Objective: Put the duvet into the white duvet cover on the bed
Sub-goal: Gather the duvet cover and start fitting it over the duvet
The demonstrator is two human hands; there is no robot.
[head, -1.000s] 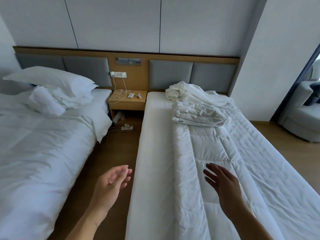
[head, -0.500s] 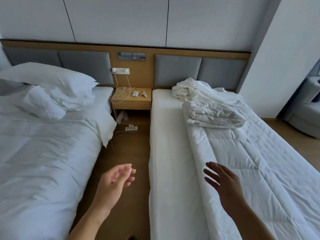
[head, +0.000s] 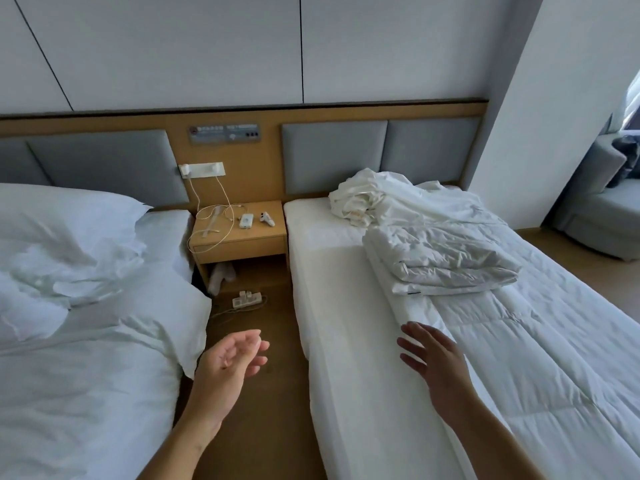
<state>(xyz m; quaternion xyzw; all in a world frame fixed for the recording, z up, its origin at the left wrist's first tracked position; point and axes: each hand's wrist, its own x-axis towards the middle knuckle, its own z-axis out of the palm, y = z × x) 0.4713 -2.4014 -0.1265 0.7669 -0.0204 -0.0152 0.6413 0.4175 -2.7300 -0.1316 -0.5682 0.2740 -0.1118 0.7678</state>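
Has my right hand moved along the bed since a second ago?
Yes: the right hand has moved toward the headboard, closer to the folded white bundle on the bed.

A bed with pillows stood at left. Right of it, a nightstand held a cable, a white box and a remote. A power strip lay on the floor; an armchair sat far right

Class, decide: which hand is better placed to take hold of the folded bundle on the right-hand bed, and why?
Probably the right hand: it hovers over that bed, just short of the folded bundle. The left hand hangs over the floor between the beds.
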